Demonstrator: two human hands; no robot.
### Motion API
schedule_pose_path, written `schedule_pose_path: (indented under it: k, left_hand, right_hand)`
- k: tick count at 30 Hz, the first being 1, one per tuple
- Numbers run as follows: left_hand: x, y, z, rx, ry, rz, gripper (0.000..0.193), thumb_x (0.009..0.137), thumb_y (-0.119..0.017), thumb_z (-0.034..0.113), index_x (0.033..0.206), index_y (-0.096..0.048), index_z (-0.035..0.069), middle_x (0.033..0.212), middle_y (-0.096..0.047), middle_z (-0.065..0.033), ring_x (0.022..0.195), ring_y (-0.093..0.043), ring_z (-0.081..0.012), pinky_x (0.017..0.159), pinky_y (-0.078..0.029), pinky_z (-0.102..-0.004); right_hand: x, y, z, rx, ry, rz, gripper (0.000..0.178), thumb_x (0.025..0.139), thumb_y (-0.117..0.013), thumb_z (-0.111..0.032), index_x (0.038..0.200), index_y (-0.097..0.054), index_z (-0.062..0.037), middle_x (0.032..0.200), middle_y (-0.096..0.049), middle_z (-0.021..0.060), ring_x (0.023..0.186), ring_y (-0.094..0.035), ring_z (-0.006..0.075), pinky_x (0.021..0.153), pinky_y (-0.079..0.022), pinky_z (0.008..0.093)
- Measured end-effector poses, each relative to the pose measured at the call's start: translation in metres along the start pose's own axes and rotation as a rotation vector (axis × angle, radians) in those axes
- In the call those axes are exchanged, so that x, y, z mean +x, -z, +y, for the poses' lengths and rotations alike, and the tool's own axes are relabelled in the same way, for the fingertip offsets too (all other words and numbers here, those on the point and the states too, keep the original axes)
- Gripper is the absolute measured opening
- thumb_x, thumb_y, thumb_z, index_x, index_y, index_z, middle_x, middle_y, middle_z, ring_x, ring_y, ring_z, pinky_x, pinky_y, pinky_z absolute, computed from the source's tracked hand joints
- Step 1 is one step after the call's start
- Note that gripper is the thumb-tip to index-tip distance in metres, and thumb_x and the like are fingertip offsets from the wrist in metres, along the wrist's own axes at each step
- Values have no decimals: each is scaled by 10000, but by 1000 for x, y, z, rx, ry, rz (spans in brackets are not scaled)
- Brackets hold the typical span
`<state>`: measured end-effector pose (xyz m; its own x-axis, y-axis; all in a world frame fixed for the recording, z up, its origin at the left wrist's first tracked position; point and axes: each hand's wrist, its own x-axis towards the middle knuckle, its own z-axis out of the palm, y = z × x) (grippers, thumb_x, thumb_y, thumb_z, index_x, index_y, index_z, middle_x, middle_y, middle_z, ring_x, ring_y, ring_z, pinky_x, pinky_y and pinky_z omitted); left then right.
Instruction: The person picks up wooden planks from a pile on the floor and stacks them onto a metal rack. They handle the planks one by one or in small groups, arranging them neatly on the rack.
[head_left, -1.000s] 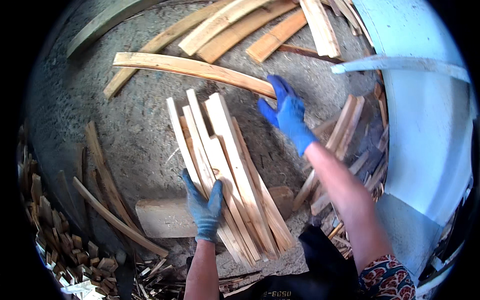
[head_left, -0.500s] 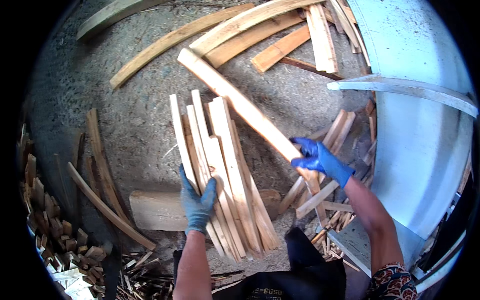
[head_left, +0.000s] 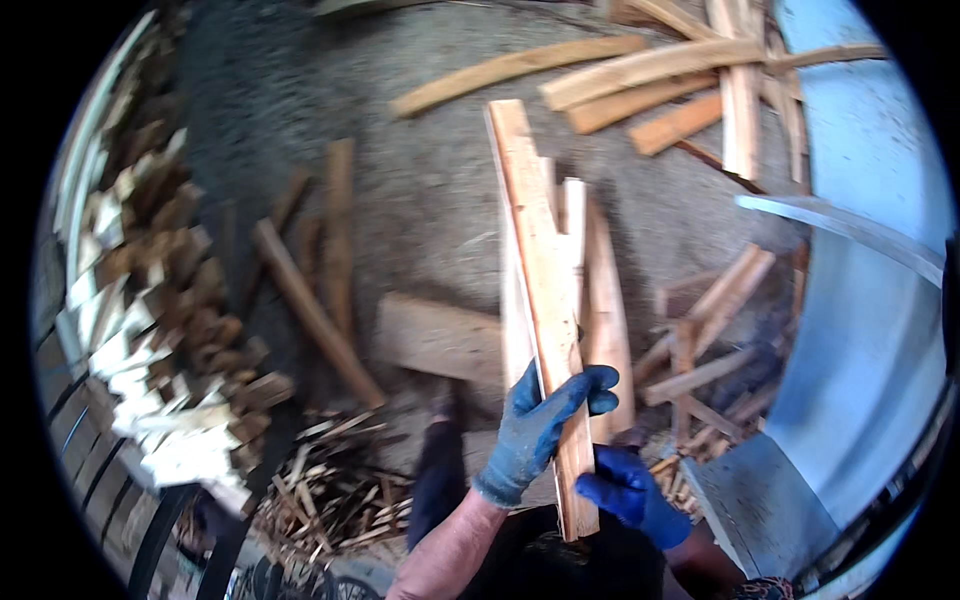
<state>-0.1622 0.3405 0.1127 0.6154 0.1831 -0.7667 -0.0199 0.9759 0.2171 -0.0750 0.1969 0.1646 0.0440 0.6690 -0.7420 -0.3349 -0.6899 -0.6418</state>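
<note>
My left hand (head_left: 540,435), in a grey-blue glove, is closed around a long light wooden plank (head_left: 540,270). Its fingertips show past the plank's right edge. Other narrow planks (head_left: 607,310) lie behind it and are partly covered; whether the left hand also grips some of them, I cannot tell. Beside the plank's near end is my right hand (head_left: 635,500), in a darker blue glove. Its fingers are partly bent and apart, close to the wood, with nothing visible between them.
A thick board (head_left: 438,335) lies left of the planks. Long planks (head_left: 650,75) are spread at the far right, before a pale blue metal panel (head_left: 860,330). A high woodpile (head_left: 185,320) stands at left, with thin scraps (head_left: 330,490) near my leg. More offcuts (head_left: 715,375) lie at right.
The plank that my right hand held slanted now stands lengthwise over the others, in my left hand. My right hand has come down to its near end. The view has shifted left.
</note>
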Motion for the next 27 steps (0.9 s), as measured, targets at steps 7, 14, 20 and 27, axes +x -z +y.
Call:
schedule_pose_path:
  k: [7,14,20,27]
  left_hand:
    - [-30,187,68,705,-349,671,149,839,-627,90,969,-596,24,784,-620,-7,680,-543,-68,586,-461,-233]
    - [5,260,84,1360,-674,766,475,855,-601,100,1283,-436,-23,1254,-517,-168,1109,-523,-225,956,-405,-320]
    - [107,176,-2,1647,-684,527,646,775,-703,296,1264,-436,-31,1254,-489,-216,1174,-460,-333,986,-365,-400]
    - [166,127,-51,950,-376,479,903,733,-676,485,1321,-314,-98,1244,-450,-308,1171,-463,-354,1028,-317,-401]
  right_hand:
    - [86,46,72,-263,230,549,456,819,-635,-57,1249,-484,-34,1250,-519,97,1108,-509,176,951,-399,303]
    - [160,142,155,-359,273,787,511,812,-684,-175,1248,-469,-20,1251,-493,102,1165,-443,184,968,-369,308]
    - [180,152,150,19,-108,511,549,863,-589,-373,1260,-488,-7,1141,-565,61,1016,-538,153,892,-425,263]
    - [186,167,180,504,-228,72,430,914,-514,-299,1249,-505,-30,1153,-567,64,1030,-551,144,899,-437,287]
